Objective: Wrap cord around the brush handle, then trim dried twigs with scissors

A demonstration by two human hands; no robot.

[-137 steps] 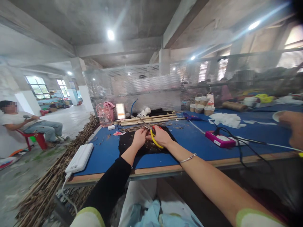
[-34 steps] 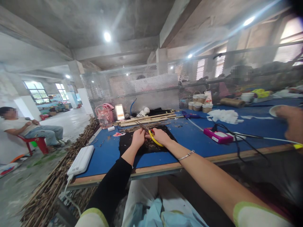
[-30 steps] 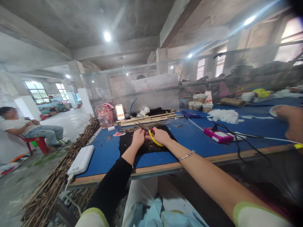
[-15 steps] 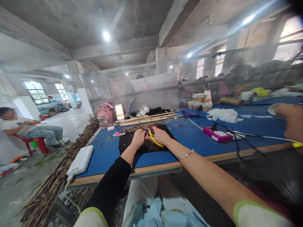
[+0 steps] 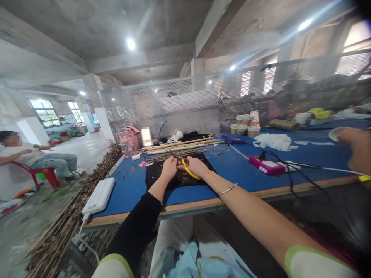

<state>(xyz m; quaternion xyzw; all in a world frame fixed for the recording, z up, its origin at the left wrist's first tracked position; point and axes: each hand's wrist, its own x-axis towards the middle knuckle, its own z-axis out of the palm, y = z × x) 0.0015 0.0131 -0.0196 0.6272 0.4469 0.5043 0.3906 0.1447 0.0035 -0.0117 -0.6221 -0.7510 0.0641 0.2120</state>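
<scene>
Scissors with yellow handles (image 5: 191,172) are in my right hand (image 5: 197,166), their blades pointing up and to the left over the blue table (image 5: 232,168). Close beside it is my left hand (image 5: 168,169), its fingers pinched together near the blades. Whatever those fingers hold is too small or hidden to make out. Under both hands lies a black cloth (image 5: 153,175) with brown bits scattered on it. Just beyond the hands, thin brown twigs (image 5: 162,157) lie across the table.
Pale sticks (image 5: 188,144) lie behind the twigs. A white power bank (image 5: 99,196) sits at the left edge, a magenta power strip (image 5: 266,166) with cables at right. Dried stalks (image 5: 69,208) are piled left of the table. Another person's hand (image 5: 355,144) is at far right.
The scissor blades have shifted slightly to the left, while my hands stay almost in place. At left, the seated person's arms have moved.
</scene>
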